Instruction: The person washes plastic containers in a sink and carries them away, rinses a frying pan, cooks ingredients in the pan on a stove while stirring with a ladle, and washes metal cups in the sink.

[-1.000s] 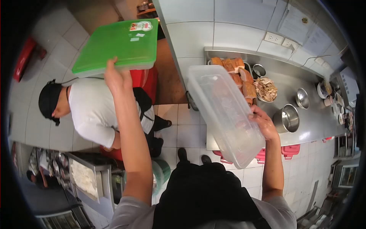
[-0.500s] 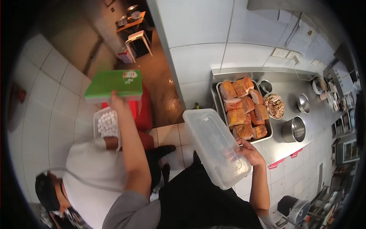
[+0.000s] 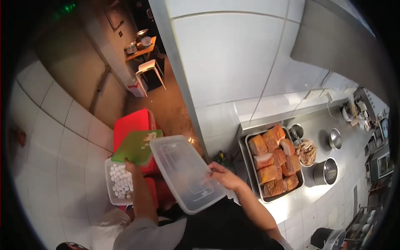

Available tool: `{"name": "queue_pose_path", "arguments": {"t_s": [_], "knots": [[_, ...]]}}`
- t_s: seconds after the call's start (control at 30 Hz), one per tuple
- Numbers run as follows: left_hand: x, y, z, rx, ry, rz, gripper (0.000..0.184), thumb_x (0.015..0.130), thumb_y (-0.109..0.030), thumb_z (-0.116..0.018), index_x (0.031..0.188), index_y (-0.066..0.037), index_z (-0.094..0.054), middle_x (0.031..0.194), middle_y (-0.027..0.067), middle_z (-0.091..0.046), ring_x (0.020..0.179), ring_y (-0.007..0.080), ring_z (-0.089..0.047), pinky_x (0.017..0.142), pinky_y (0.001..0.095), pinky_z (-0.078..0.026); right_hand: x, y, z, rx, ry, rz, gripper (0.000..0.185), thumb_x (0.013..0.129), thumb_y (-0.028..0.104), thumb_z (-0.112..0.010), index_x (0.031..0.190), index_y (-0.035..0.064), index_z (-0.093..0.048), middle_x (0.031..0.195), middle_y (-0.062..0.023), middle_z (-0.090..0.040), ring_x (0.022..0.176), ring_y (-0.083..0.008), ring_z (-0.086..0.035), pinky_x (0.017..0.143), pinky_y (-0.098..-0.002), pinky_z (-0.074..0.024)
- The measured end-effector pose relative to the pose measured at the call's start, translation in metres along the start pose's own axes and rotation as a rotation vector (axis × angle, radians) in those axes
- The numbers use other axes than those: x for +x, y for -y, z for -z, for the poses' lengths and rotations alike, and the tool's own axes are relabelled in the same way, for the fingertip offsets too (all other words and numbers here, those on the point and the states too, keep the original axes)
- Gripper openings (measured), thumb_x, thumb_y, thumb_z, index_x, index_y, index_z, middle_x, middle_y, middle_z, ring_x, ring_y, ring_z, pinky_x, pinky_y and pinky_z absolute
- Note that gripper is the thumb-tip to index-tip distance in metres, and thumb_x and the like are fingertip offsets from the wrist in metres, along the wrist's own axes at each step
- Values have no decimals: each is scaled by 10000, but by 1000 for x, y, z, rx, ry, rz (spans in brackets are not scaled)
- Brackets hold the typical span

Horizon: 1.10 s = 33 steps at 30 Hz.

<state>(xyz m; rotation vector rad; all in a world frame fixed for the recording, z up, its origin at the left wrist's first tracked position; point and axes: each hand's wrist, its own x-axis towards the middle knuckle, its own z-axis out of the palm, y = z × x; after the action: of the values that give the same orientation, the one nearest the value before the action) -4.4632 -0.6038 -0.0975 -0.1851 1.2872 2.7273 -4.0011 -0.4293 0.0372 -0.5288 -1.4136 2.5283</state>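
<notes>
My left hand (image 3: 130, 166) grips the near edge of a flat container with a green lid (image 3: 135, 148), which is over or against a red bin (image 3: 132, 125). A white basket of eggs (image 3: 121, 183) sits just left of that hand. My right hand (image 3: 223, 175) is closed on the right side of a translucent plastic container (image 3: 187, 171), tilted in front of my black apron. Whether the green-lidded container rests on the bin or is still held up, I cannot tell.
A steel counter (image 3: 283, 208) at right bears a tray of browned meat blocks (image 3: 275, 160), a bowl of shredded pieces (image 3: 306, 153) and a steel pot (image 3: 325, 171). A co-worker in a white shirt (image 3: 110, 229) is at lower left. A doorway opens ahead beside the tiled wall (image 3: 225, 54).
The view has turned toward the doorway. Both containers have come closer together, the green-lidded one lowered to the red bin. The co-worker has slid toward the bottom edge of view.
</notes>
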Motion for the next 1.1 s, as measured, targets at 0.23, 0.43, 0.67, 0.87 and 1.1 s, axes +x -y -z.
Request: {"name": "queue_pose_path", "arguments": {"t_s": [0.23, 0.43, 0.67, 0.87, 1.1], "knots": [[142, 70, -66, 254, 117, -23, 372, 926, -233, -498, 1165, 50, -536, 1099, 132, -607, 953, 279, -610, 821, 424, -499, 175, -25, -18, -128, -80, 90, 192, 938, 94, -524, 1111, 73, -446, 1050, -48, -554, 1013, -135, -526, 906, -281, -418], [250, 106, -98, 279, 541, 422, 425, 959, -305, -469, 1238, 14, -500, 1138, 115, -610, 1017, 263, -607, 878, 431, -492, 314, -45, -19, -122, -243, 109, 248, 954, 67, -448, 1202, 79, -446, 1130, -36, -512, 1096, -149, -473, 968, -301, -378], [265, 121, -184, 309, 599, 702, 428, 972, -336, -443, 1303, -66, -461, 1180, 115, -589, 1020, 260, -603, 896, 422, -503, 411, 8, 43, -225, -612, 287, 243, 955, 98, -485, 1197, 72, -486, 1086, -56, -554, 957, -130, -538, 803, -286, -476], [309, 242, -223, 553, 752, 749, 483, 939, -371, -554, 1297, -61, -460, 1176, 104, -571, 1037, 244, -581, 890, 422, -493, 428, 38, 108, -185, -893, 259, 267, 988, 259, -493, 1171, 69, -456, 870, -26, -543, 732, -108, -523, 610, -255, -475], [318, 292, -379, 421, 924, 1001, 441, 946, -312, -575, 1288, -60, -459, 1180, 80, -569, 1051, 190, -573, 853, 359, -516, 507, 71, 180, -161, -1102, 429, 256, 977, 202, -508, 1173, 47, -452, 979, -83, -608, 848, -124, -568, 700, -260, -494]]}}
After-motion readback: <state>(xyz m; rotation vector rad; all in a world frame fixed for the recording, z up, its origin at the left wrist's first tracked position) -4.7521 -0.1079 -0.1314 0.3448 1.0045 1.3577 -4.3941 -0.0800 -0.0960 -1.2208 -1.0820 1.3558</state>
